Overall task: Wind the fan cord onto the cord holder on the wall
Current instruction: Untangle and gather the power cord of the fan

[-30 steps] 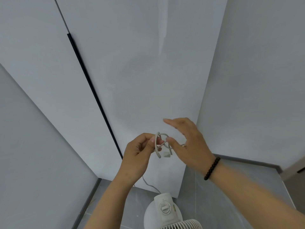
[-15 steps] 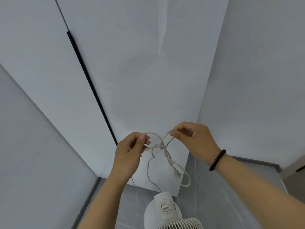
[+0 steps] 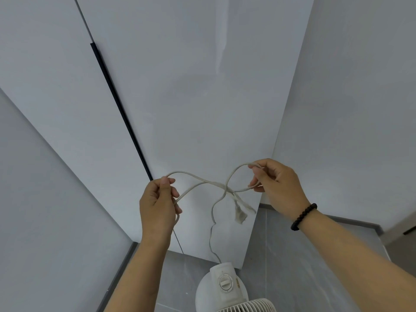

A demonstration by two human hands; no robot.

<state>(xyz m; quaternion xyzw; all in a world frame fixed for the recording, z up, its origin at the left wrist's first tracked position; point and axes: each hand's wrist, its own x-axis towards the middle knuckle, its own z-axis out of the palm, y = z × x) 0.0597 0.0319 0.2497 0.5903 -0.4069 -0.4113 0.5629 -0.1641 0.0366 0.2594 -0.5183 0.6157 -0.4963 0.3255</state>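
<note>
— What has the person got hold of?

— The fan cord (image 3: 198, 183), off-white. The left hand (image 3: 157, 203) has its fingers curled round one loop of it, and the right hand (image 3: 276, 185) pinches another loop between thumb and fingers. The strands cross in the air between the two hands, in front of the pale wall panel (image 3: 191, 97).

— And the plug?

— The plug (image 3: 240, 213) dangles just below the crossing, blurred. One strand runs down from there to the fan (image 3: 225, 287), which stands on the grey floor (image 3: 292, 266) at the bottom edge of the view, its dial facing up.

— Anything else around?

— A black strip (image 3: 119, 109) runs along the seam between the panels, ending just beside the left hand. A dark bead bracelet (image 3: 304, 216) sits on the right wrist. A grey skirting (image 3: 121, 266) follows the floor's left edge.

— The cord holder?

— It cannot be made out.
</note>
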